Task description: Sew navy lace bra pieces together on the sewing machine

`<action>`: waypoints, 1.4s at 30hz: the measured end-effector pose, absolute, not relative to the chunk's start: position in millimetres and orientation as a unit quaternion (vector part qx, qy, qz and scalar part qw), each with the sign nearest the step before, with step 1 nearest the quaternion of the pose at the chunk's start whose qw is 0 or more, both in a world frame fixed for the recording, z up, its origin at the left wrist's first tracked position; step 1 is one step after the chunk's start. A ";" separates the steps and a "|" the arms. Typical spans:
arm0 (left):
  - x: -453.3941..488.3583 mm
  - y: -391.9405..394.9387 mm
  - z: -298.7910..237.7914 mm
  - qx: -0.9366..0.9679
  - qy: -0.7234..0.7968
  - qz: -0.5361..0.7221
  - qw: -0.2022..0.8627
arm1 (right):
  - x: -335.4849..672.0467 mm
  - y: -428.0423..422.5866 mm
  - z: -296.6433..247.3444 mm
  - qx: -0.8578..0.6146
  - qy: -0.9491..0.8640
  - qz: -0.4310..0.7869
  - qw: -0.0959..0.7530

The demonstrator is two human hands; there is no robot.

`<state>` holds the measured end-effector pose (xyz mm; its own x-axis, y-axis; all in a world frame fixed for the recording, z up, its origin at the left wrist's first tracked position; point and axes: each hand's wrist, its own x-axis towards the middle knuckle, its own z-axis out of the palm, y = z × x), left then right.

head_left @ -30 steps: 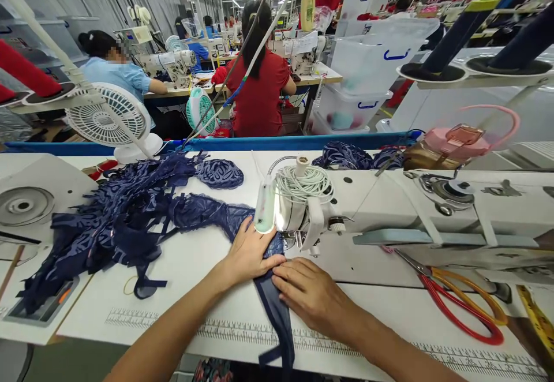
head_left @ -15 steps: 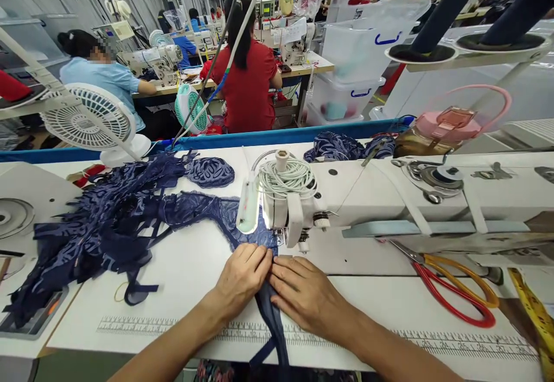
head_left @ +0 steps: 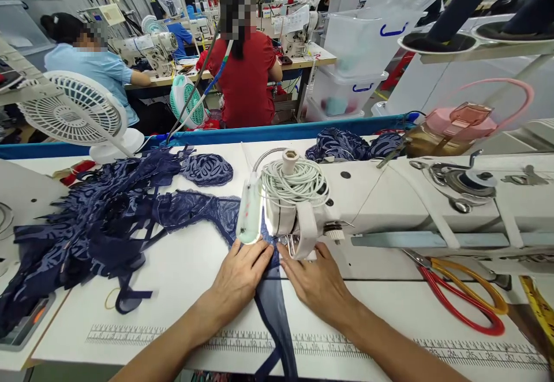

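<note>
In the head view, the navy cloth (head_left: 272, 298) lies under the needle end of the sewing machine (head_left: 367, 197), one strip trailing toward the table's (head_left: 186, 275) front edge. The left hand (head_left: 243, 272) rests flat on it, fingers extended, near the lamp (head_left: 249, 214). The right hand (head_left: 318, 284) touches its other edge, fingers spread; whether it pinches cloth cannot be told. Scissors (head_left: 465, 295) lie to the right, a navy pile (head_left: 99, 214) to the left.

Right hand (head_left: 318, 284) now apart from left hand (head_left: 243, 273), nearer sewing head (head_left: 281, 218); navy fabric (head_left: 277, 301) seemingly flatter
</note>
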<state>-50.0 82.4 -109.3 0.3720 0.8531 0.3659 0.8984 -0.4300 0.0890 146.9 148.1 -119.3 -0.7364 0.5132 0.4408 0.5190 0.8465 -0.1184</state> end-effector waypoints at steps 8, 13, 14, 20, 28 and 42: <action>-58.9 94.0 -117.9 -0.813 -0.536 -0.226 -0.024 | 153.9 142.5 -107.4 -0.257 -0.918 0.014 0.303; -60.7 97.0 -114.7 -0.808 -0.530 -0.252 -0.045 | 153.9 142.0 -107.8 -0.256 -0.921 0.023 0.293; -61.8 97.0 -114.2 -0.807 -0.532 -0.254 -0.049 | 154.3 141.8 -107.6 -0.253 -0.922 0.026 0.292; -68.9 100.0 -109.9 -0.798 -0.545 -0.247 -0.070 | 156.7 140.6 -105.5 -0.207 -0.940 0.057 0.265; -68.8 110.0 -107.2 -0.790 -0.563 -0.234 -0.062 | 153.8 138.7 -105.8 -0.197 -0.946 0.080 0.245; -109.7 19.6 -95.0 -0.370 -0.776 -0.470 -0.200 | 146.4 132.8 -104.2 -0.125 -0.947 0.058 0.291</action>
